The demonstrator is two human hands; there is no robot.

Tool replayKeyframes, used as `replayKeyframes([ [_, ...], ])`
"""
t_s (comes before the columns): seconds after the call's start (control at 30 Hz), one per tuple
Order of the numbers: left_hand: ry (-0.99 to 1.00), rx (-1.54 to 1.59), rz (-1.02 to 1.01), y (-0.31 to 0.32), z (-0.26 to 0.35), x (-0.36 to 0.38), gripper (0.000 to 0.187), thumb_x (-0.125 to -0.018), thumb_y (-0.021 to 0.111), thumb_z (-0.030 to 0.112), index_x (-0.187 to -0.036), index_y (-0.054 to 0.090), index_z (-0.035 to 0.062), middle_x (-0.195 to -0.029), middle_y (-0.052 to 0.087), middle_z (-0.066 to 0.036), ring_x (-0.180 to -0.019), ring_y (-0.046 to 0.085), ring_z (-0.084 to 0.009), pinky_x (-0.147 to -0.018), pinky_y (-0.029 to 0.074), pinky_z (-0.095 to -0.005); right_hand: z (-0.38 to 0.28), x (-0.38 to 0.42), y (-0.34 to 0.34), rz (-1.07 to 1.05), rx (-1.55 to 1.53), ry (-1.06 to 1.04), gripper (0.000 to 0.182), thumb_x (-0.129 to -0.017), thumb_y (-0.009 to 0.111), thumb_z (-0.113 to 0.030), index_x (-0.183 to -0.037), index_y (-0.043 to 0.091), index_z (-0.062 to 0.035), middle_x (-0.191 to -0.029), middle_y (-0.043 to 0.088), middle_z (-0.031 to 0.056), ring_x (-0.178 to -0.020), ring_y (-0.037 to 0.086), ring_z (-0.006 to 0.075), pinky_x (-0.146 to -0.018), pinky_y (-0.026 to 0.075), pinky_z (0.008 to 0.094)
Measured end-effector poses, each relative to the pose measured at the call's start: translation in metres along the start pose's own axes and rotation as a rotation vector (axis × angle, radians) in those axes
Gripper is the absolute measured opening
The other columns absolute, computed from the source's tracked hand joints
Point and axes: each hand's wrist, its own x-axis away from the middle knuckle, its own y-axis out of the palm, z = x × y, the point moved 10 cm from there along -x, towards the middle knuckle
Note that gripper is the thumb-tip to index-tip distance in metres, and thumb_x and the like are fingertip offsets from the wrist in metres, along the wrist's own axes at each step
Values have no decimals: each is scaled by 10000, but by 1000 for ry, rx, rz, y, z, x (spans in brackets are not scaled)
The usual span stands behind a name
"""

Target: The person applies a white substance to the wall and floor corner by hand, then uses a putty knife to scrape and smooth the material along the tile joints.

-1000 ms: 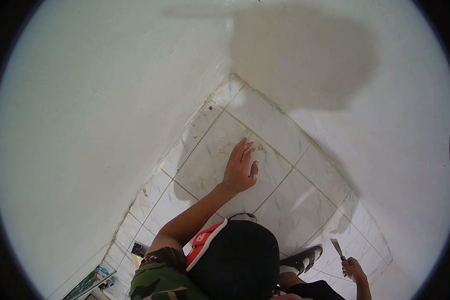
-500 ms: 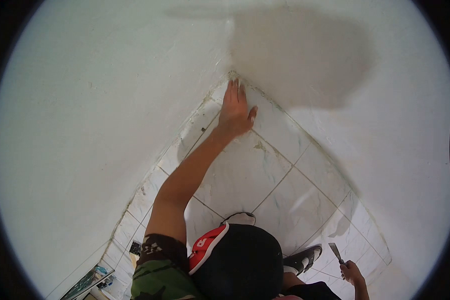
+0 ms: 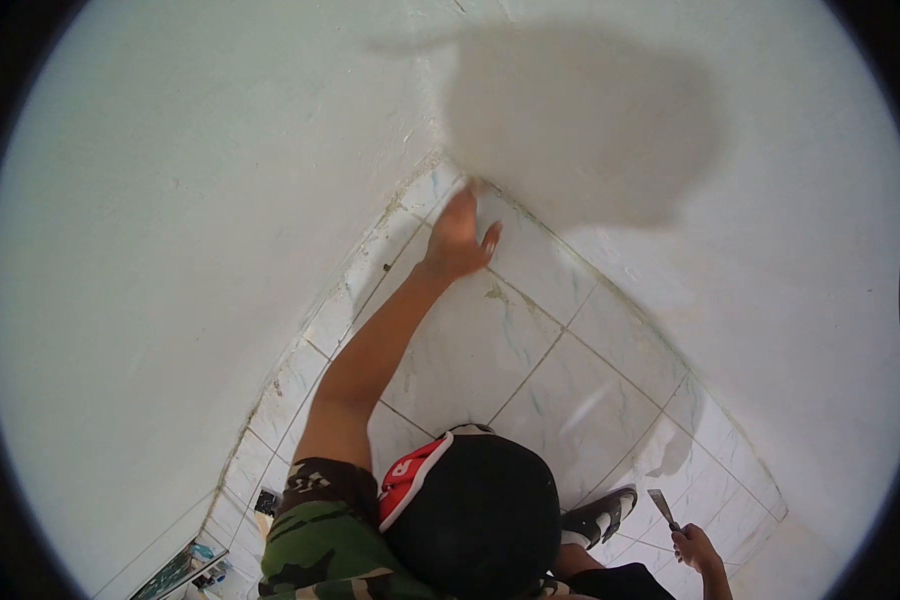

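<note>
The left hand is hovering at or over the tiled floor, close to the corner; its thumb is standing apart and no object is showing in it. Its fingers are appearing blurred, so contact cannot be confirmed. The right hand is gripping a scraper by the handle, with the blade pointing up and away from the fist, presumably keeping the edge clear of the left arm and leaving the left hand free.

A crusty patch is lying just below and right of the left hand; a dark speck is sitting to its left. A shadow is darkening the wall above and right. A shoe is occupying floor just left of the right hand, and a black cap is blocking the view below the left hand.
</note>
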Motion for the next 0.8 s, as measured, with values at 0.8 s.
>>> replayKeyframes([
  [0.8,467,439,-463,72,217,139,772,-883,668,294,-1473,340,-79,-1544,325,-270,-1478,251,-388,-1218,197,-468,-7,17,-4,46,49,-36,237,-956,587,-252,-924,533,-23,-718,556,52,-590,529,151,-530,458,326],
])
